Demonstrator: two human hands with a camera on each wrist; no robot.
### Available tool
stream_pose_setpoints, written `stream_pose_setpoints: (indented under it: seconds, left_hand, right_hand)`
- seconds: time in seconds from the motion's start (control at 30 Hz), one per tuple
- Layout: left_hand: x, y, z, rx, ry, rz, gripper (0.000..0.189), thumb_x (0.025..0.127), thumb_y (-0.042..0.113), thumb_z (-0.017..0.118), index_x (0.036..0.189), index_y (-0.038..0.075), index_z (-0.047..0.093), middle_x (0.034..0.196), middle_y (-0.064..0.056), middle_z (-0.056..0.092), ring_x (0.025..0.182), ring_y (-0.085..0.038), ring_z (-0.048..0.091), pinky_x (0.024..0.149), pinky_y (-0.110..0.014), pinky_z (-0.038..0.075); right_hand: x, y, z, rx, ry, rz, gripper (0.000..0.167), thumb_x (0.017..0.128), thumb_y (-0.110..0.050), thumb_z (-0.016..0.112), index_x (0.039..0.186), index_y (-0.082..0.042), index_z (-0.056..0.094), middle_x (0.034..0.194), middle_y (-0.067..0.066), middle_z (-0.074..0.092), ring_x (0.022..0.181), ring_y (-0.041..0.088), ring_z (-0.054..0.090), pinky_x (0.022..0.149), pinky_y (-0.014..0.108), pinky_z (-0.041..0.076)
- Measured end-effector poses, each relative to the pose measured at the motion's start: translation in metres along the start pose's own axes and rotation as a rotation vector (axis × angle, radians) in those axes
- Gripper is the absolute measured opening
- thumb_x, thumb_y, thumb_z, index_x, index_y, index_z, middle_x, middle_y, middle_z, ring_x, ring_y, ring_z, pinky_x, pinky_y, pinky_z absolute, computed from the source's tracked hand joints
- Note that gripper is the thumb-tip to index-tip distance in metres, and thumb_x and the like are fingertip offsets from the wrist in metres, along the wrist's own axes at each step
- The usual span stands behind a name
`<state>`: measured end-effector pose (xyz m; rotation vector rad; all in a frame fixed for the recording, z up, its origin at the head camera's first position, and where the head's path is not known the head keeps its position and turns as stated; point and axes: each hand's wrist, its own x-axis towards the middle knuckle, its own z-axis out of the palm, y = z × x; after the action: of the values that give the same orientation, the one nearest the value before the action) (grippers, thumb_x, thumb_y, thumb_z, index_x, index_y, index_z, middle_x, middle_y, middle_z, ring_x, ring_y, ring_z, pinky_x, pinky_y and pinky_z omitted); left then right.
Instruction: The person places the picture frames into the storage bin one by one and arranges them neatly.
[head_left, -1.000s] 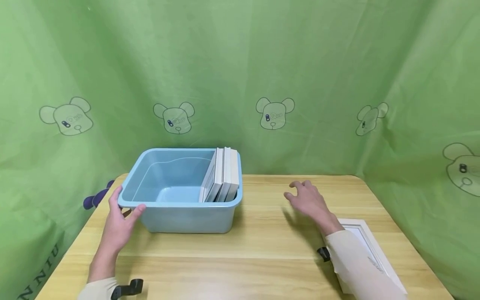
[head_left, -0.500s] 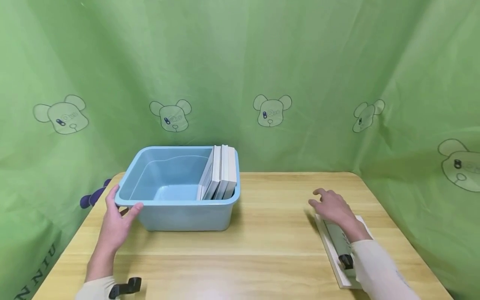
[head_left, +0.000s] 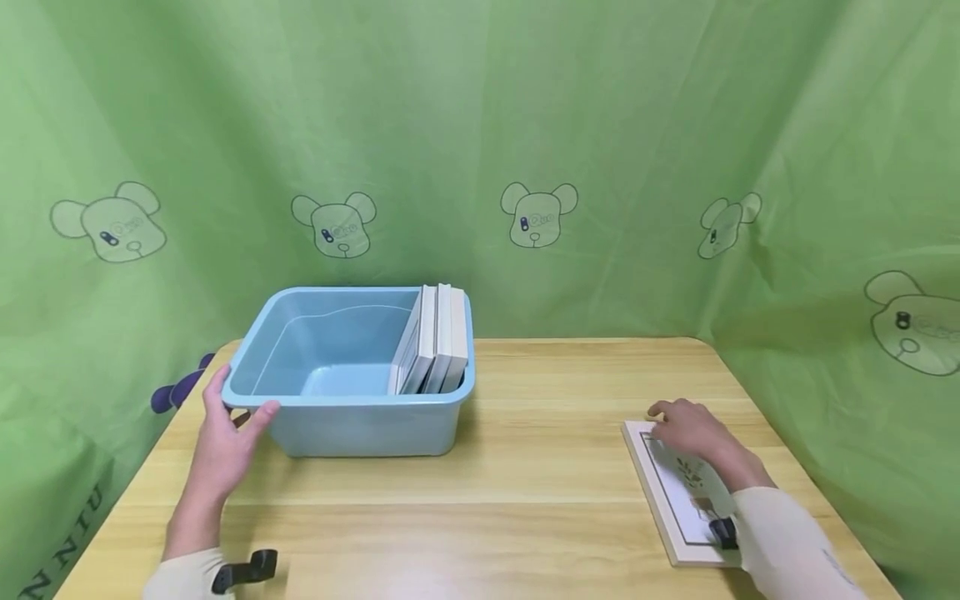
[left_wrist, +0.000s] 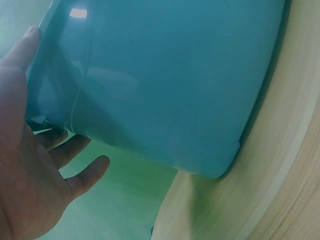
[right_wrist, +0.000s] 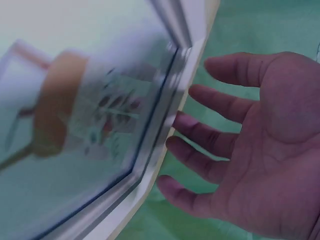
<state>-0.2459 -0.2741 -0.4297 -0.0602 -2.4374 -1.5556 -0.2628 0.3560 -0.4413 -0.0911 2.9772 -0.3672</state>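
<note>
A light blue plastic basin [head_left: 352, 429] stands at the left of the wooden table. My left hand [head_left: 225, 446] grips its near left corner, thumb at the front rim and fingers round the left side; the left wrist view shows the fingers [left_wrist: 87, 175] spread by the wall. Several white picture frames [head_left: 435, 337] stand on edge against the basin's right side. On the right lies a white picture frame [head_left: 667, 508], face up, with a plant picture. My right hand [head_left: 697, 433] hovers over its far end, holding nothing, fingers loosely bent beside the frame's border [right_wrist: 167, 120].
Green cloth [head_left: 615, 275] with bear-head prints hangs behind and beside the table [head_left: 525, 467]. A small dark purple thing [head_left: 176, 392] shows past the table's left edge, behind the left hand. Black wrist camera mounts [head_left: 247, 571] sit on both sleeves.
My right hand has moved right, away from the middle of the table, to above the far end of the lying picture frame. The left hand stays at the basin's corner. The head view shifts slightly.
</note>
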Motion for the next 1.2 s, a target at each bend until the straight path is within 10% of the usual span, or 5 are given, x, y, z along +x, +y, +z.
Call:
stream_pose_setpoints:
  seconds: [1.2]
  left_hand:
    - [0.001,-0.003,0.0,0.007,0.005,0.011,0.089,0.096,0.028,0.06,0.155,0.021,-0.006,0.155,-0.027,0.021,0.14,-0.044,0.028,0.109,-0.064,0.033]
  right_hand:
    - [-0.015,0.015,0.005,-0.157,0.162,-0.15,0.022,0.093,-0.005,0.055,0.111,-0.015,0.062,0.106,0.01,0.07,0.096,0.034,0.065,0.083,0.082,0.031]
